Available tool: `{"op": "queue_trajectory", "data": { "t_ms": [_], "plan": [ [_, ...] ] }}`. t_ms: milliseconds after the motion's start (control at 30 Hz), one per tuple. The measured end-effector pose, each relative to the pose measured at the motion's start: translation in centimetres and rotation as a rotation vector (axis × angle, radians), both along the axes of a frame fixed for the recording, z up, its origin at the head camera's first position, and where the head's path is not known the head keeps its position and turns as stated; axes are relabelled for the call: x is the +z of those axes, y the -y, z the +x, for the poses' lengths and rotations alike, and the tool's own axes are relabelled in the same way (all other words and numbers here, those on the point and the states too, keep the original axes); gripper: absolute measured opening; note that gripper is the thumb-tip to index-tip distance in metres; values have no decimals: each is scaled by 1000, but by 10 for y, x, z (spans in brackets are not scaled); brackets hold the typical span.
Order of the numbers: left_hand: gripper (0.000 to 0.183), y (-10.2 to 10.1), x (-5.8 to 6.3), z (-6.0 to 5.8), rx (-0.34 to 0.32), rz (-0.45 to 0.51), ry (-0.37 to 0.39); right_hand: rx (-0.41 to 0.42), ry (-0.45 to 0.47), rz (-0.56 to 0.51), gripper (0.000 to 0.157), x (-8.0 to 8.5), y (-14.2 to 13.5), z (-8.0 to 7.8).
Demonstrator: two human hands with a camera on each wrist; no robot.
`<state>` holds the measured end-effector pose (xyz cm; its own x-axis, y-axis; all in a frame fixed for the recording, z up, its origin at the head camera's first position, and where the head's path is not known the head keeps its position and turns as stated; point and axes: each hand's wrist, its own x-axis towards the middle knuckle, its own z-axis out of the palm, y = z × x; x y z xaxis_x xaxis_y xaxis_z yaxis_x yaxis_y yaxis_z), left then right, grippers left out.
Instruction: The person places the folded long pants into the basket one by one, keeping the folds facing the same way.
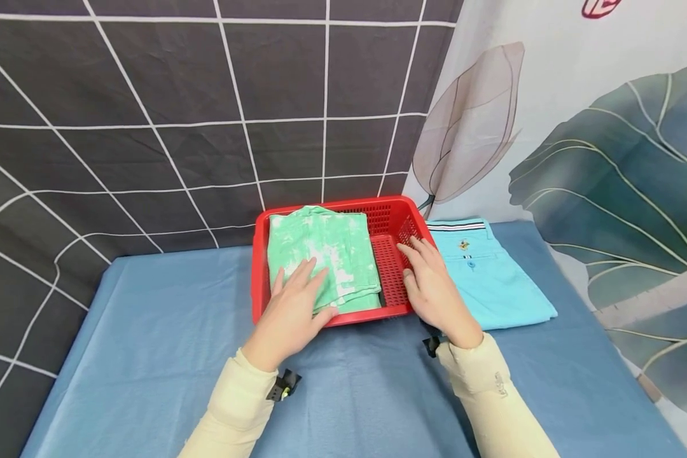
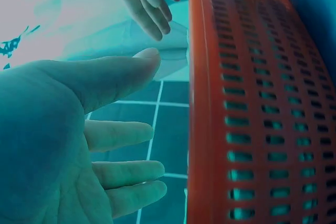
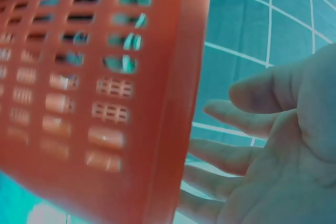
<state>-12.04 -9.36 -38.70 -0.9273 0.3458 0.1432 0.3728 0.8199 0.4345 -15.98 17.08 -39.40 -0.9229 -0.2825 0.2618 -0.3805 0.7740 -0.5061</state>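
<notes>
A red plastic basket [image 1: 389, 254] with slotted walls stands on the blue-covered table. Folded green and white tie-dye cloth [image 1: 326, 254] fills its left and middle part. My left hand [image 1: 292, 312] is over the basket's front left rim, fingers spread and overlapping the cloth in the head view. In the left wrist view its palm and straight fingers show beside the basket wall [image 2: 252, 108], holding nothing. Over the basket's right front corner is my right hand [image 1: 435, 286], its fingers loosely extended. The right wrist view shows those fingers [image 3: 226, 156] close to the rim, with nothing gripped.
Folded light-blue garment [image 1: 492, 280], with a striped waistband and a button, lies right of the basket, partly behind my right hand. A dark grid-patterned curtain [image 1: 194, 95] hangs behind the table [image 1: 149, 356]. A white leaf-print curtain [image 1: 578, 51] hangs at right.
</notes>
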Motion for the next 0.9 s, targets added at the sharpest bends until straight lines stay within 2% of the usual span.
{"op": "queue_trajectory", "data": {
  "t_ms": [167, 467, 900],
  "plan": [
    [66, -11, -1, 5, -39, 31, -27, -36, 4, -33, 47, 2, -15, -2],
    [57, -29, -1, 13, -154, 84, -97, -77, -8, -56, 46, 5, -42, -8],
    [54, -52, -3, 19, -259, 60, -120, -116, 49, 17, 46, 8, -74, -15]
  ]
}}
